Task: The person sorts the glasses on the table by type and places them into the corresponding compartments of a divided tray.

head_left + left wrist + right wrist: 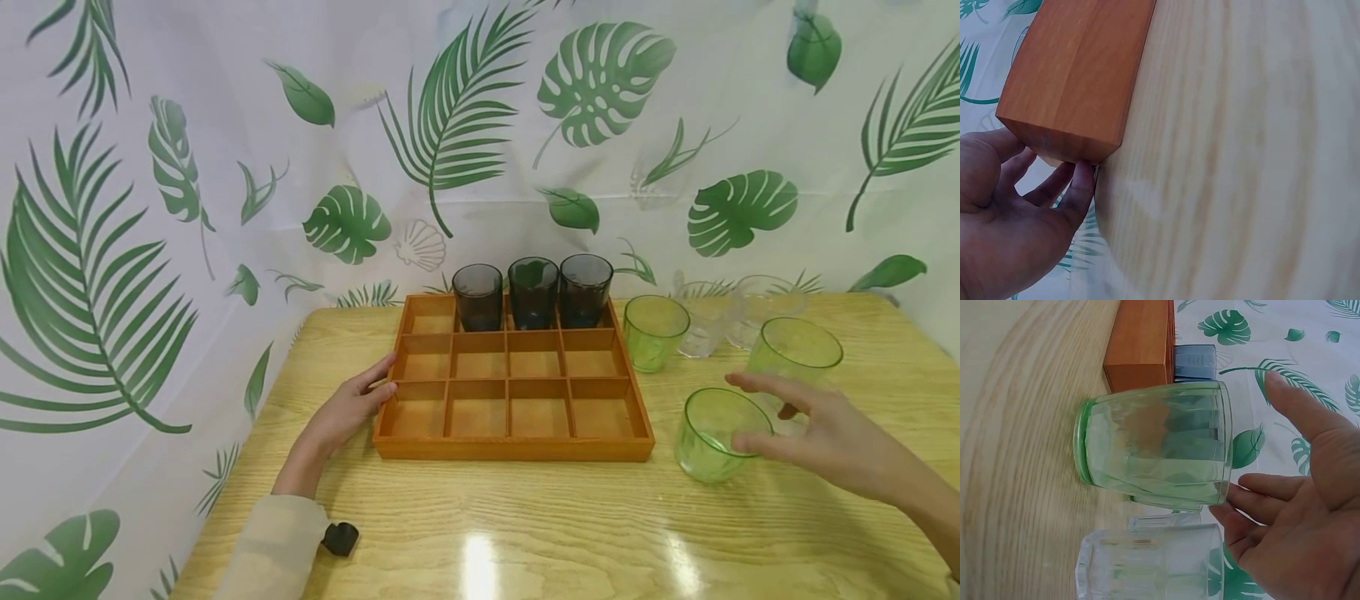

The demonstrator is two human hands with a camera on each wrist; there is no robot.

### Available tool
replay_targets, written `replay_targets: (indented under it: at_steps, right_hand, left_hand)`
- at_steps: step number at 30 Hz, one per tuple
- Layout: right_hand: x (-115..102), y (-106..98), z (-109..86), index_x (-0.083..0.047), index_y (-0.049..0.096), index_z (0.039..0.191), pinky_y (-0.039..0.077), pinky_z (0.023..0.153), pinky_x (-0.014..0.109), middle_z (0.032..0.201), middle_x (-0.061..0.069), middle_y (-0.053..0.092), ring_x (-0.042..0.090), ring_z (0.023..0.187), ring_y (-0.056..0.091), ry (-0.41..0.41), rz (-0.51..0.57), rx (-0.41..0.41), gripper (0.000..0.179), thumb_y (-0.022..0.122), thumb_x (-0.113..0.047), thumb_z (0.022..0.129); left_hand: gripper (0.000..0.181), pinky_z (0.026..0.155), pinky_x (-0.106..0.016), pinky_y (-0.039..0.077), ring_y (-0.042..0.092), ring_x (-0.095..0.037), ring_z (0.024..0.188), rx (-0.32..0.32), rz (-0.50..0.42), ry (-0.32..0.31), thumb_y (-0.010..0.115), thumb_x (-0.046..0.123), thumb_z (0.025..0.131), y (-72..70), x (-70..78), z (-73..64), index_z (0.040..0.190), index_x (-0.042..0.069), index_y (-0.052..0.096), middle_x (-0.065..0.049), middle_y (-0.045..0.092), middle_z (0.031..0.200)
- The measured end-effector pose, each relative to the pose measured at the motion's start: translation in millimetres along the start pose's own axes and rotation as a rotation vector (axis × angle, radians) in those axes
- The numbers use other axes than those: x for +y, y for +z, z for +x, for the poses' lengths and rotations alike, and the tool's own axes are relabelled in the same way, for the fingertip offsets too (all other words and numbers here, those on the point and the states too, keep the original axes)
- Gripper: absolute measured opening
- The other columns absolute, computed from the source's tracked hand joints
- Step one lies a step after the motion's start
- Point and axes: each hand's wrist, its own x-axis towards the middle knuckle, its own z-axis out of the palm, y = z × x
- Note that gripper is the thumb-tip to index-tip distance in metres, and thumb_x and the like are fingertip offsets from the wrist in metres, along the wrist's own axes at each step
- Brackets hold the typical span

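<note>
Along the left side of a wooden compartment tray (pixel 513 451) lies my left hand (pixel 351 412). In the left wrist view its fingertips touch the tray's end wall (pixel 1079 75). My right hand (pixel 847 437) is at the near green glass (pixel 712 450), which stands upright right of the tray. Its thumb and fingers are spread around the rim. In the right wrist view the thumb stands apart from the green glass (pixel 1154 437), and the other fingertips are right at its rim. Three dark grey glasses (pixel 477 300) stand in the tray's back row.
Another green glass (pixel 652 337) stands beside the tray's back right corner, and a third (pixel 795 354) is behind my right hand. Clear glasses (pixel 701 325) stand at the table's back right. A leaf-patterned cloth (pixel 480 167) hangs behind the table (pixel 525 533).
</note>
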Motion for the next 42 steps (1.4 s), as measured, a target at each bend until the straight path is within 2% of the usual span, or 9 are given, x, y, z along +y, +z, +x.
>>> replay_targets:
  at_steps: [3, 7, 12, 21, 26, 29, 33, 36, 42]
  right_hand:
    - [-0.4, 2.7, -1.6, -0.006, 0.051, 0.152, 0.042, 0.065, 0.026, 0.143, -0.016, 0.047, 0.007, 0.094, 0.043, 0.002, -0.027, -0.023, 0.076, 0.086, -0.021, 0.086]
    - [0.8, 6.4, 0.1, 0.002, 0.048, 0.152, 0.049, 0.075, 0.030, 0.148, 0.017, 0.051, 0.009, 0.108, 0.048, -0.035, -0.051, -0.052, 0.085, 0.090, -0.019, 0.081]
    - [1.8, 9.1, 4.4, 0.011, 0.043, 0.150, 0.049, 0.088, 0.063, 0.147, 0.034, 0.046, 0.049, 0.127, 0.045, -0.057, -0.057, -0.094, 0.094, 0.093, -0.019, 0.076]
    - [-2.9, 11.9, 3.2, 0.012, 0.046, 0.145, 0.044, 0.086, 0.076, 0.145, 0.036, 0.045, 0.058, 0.127, 0.042, -0.061, -0.080, -0.066, 0.090, 0.093, -0.022, 0.077]
    - [-4.5, 10.1, 3.6, 0.011, 0.051, 0.142, 0.056, 0.082, 0.047, 0.141, 0.034, 0.049, 0.052, 0.121, 0.049, -0.054, -0.102, -0.021, 0.084, 0.093, -0.022, 0.077]
    - [-5.2, 8.1, 3.9, 0.011, 0.053, 0.141, 0.048, 0.078, 0.026, 0.139, 0.031, 0.051, 0.048, 0.118, 0.051, -0.058, -0.101, 0.017, 0.083, 0.094, -0.021, 0.076]
    - [-8.1, 5.3, 5.6, 0.013, 0.051, 0.142, 0.047, 0.089, 0.047, 0.141, 0.032, 0.048, 0.052, 0.122, 0.046, -0.054, -0.065, 0.046, 0.084, 0.093, -0.017, 0.076]
    - [-12.0, 3.0, 8.1, 0.015, 0.048, 0.143, 0.041, 0.084, 0.070, 0.142, 0.034, 0.045, 0.056, 0.124, 0.042, -0.039, -0.048, 0.049, 0.086, 0.093, -0.016, 0.077]
    - [-21.7, -2.1, 12.7, 0.013, 0.043, 0.149, 0.042, 0.080, 0.072, 0.144, 0.035, 0.039, 0.053, 0.118, 0.044, 0.003, -0.048, 0.038, 0.089, 0.091, -0.018, 0.081]
  left_hand:
    - [0.062, 0.122, -0.056, 0.024, 0.023, -0.039, 0.153, 0.003, 0.004, -0.005, 0.049, 0.024, 0.112, 0.0, -0.6, -0.2, 0.167, 0.019, 0.020, -0.017, 0.012, 0.171]
    - [0.062, 0.122, -0.055, 0.024, 0.024, -0.039, 0.153, 0.007, 0.010, -0.011, 0.049, 0.025, 0.112, 0.1, -1.5, -0.2, 0.167, 0.020, 0.020, -0.017, 0.012, 0.171]
    - [0.062, 0.122, -0.055, 0.024, 0.024, -0.039, 0.153, 0.009, 0.013, -0.011, 0.049, 0.025, 0.112, 0.4, -0.5, -0.6, 0.167, 0.020, 0.020, -0.016, 0.013, 0.171]
    - [0.061, 0.122, -0.055, 0.023, 0.023, -0.040, 0.153, 0.003, 0.018, 0.000, 0.047, 0.023, 0.113, 1.1, 1.1, -1.3, 0.167, 0.018, 0.020, -0.015, 0.012, 0.171]
    - [0.062, 0.122, -0.055, 0.024, 0.023, -0.040, 0.153, 0.008, 0.023, -0.001, 0.048, 0.023, 0.112, 0.8, 1.3, -1.3, 0.167, 0.018, 0.020, -0.017, 0.013, 0.171]
    - [0.062, 0.122, -0.055, 0.024, 0.023, -0.040, 0.153, 0.008, 0.020, -0.005, 0.048, 0.023, 0.112, 0.7, 1.3, -1.7, 0.167, 0.018, 0.020, -0.017, 0.013, 0.171]
    - [0.062, 0.122, -0.055, 0.023, 0.022, -0.040, 0.153, 0.004, 0.017, 0.001, 0.048, 0.023, 0.112, 0.8, 2.4, -2.0, 0.167, 0.018, 0.019, -0.018, 0.013, 0.171]
    - [0.062, 0.122, -0.055, 0.023, 0.022, -0.040, 0.153, 0.003, 0.013, -0.001, 0.048, 0.024, 0.112, 0.8, 2.6, -2.1, 0.167, 0.018, 0.019, -0.018, 0.012, 0.171]
    - [0.063, 0.122, -0.055, 0.023, 0.022, -0.040, 0.153, 0.000, 0.006, -0.005, 0.048, 0.024, 0.112, 0.5, 2.3, -2.3, 0.167, 0.018, 0.019, -0.018, 0.012, 0.171]
